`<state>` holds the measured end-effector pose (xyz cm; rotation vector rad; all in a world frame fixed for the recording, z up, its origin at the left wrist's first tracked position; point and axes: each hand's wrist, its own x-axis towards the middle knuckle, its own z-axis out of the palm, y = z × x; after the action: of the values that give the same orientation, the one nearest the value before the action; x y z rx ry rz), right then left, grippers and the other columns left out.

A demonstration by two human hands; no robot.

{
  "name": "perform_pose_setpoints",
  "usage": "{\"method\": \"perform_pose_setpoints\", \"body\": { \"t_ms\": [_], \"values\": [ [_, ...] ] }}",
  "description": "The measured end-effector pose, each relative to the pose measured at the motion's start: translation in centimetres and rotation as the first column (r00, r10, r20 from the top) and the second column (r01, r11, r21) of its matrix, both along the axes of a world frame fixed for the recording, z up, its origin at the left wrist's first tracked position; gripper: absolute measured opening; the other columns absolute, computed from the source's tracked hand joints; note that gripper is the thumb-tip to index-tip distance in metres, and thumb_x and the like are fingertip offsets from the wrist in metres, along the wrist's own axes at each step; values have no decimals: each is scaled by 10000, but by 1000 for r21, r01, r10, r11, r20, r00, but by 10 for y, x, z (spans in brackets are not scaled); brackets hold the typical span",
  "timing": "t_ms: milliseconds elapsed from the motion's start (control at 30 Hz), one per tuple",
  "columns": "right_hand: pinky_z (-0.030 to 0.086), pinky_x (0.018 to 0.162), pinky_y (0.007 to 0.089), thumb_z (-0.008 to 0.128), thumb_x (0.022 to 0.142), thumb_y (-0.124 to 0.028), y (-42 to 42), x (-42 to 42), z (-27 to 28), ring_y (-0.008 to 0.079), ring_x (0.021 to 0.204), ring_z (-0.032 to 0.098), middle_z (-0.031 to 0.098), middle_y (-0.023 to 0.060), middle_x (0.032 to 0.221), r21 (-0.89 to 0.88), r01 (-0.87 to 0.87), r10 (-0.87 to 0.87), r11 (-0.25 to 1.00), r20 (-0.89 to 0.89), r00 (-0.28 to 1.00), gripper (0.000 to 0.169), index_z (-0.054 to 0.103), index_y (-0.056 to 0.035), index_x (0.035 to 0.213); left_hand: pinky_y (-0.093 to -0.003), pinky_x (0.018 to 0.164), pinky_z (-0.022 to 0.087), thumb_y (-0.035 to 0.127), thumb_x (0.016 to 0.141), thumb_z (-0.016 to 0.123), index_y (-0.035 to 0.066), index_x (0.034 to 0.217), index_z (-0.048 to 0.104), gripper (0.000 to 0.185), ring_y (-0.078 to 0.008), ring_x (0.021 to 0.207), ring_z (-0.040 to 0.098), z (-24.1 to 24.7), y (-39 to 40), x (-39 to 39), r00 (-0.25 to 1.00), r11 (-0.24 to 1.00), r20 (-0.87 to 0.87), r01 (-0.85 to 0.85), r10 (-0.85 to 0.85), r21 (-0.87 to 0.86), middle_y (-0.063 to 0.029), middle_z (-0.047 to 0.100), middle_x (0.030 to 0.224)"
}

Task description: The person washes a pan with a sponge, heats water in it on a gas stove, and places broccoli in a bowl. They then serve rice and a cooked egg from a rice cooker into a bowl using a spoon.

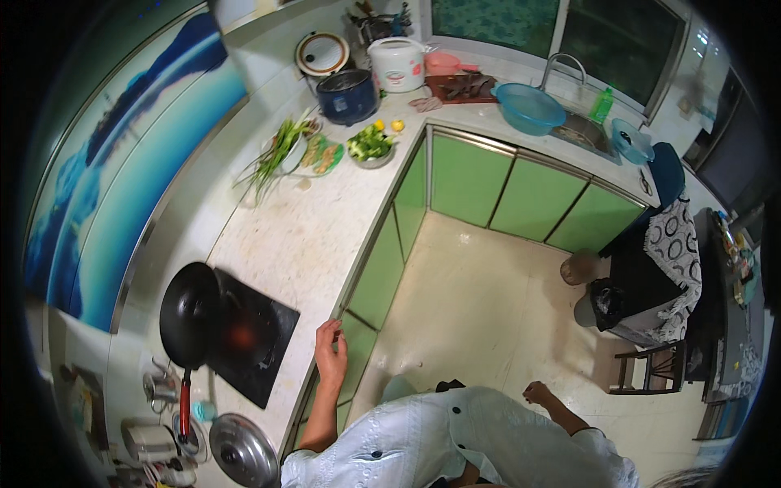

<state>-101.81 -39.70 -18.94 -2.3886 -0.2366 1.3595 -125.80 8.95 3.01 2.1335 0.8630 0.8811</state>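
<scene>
My left hand (330, 354) hangs just off the front edge of the worktop, its fingers loosely bent and nothing in them. Closest to it is a black induction cooker (259, 332) with a red glow on its surface. A black wok (190, 314) sits over the cooker's wall side, tilted, its red handle (185, 402) pointing towards me. Away from the counter, over the floor, my right hand (537, 392) is at my side with curled fingers; no object shows in it. A steel pan lid (243, 450) lies on the counter near the left elbow.
Farther along the worktop (293, 244) are spring onions (280, 146), a bowl of cut green vegetables (370, 146), a dark blue pot (346, 96) and a white rice cooker (396, 64). A blue basin (529, 108) stands beside the sink (586, 131). A wooden chair (650, 369) is at right.
</scene>
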Motion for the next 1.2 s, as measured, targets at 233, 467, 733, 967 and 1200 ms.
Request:
{"method": "perform_pose_setpoints", "body": {
  "t_ms": [233, 467, 733, 967, 1200],
  "values": [
    [484, 574, 298, 584, 749, -209, 134, 116, 10, 159, 601, 600, 618, 87, 682, 248, -164, 167, 955, 9, 986, 226, 587, 11, 801, -300, 747, 466, -25, 783, 476, 4, 984, 549, 215, -264, 891, 540, -30, 57, 105, 998, 997, 12, 69, -69, -21, -145, 510, 1050],
    [474, 583, 302, 544, 806, -201, 314, 295, 115, 171, 623, 597, 613, 88, 729, 256, -440, 336, 861, 363, 869, 194, 565, -26, 886, -269, 715, 460, -37, 785, 472, 11, 961, 555, 200, -196, 880, 534, -49, 152, 222, 994, 985, 104, -23, 41, -170, -109, 512, 1029],
    [458, 661, 326, 539, 790, -123, 469, 493, 248, 248, 734, 585, 607, 112, 804, 362, -489, 175, 794, 634, 753, 153, 566, -51, 921, -253, 675, 451, -10, 803, 478, 10, 932, 572, 160, -175, 753, 561, -12, 242, 364, 992, 978, 63, 115, -106, -172, -101, 563, 878],
    [454, 643, 358, 560, 755, -123, 569, 733, 272, 296, 713, 572, 603, 120, 776, 311, -593, -4, 743, 888, 460, 116, 585, -58, 848, -285, 665, 444, 0, 789, 490, 3, 894, 588, 144, -218, 731, 570, -19, 258, 469, 993, 987, -13, 116, -118, -113, -121, 586, 781],
    [419, 815, 414, 519, 764, -174, 717, 929, 247, 306, 942, 518, 531, 150, 1046, 140, -545, 15, 827, 962, 271, 273, 536, -47, 1005, -274, 630, 460, 5, 804, 501, 0, 900, 588, 130, -193, 708, 579, -51, 246, 541, 976, 935, -118, -210, 183, -287, -123, 599, 802]
  ]
}}
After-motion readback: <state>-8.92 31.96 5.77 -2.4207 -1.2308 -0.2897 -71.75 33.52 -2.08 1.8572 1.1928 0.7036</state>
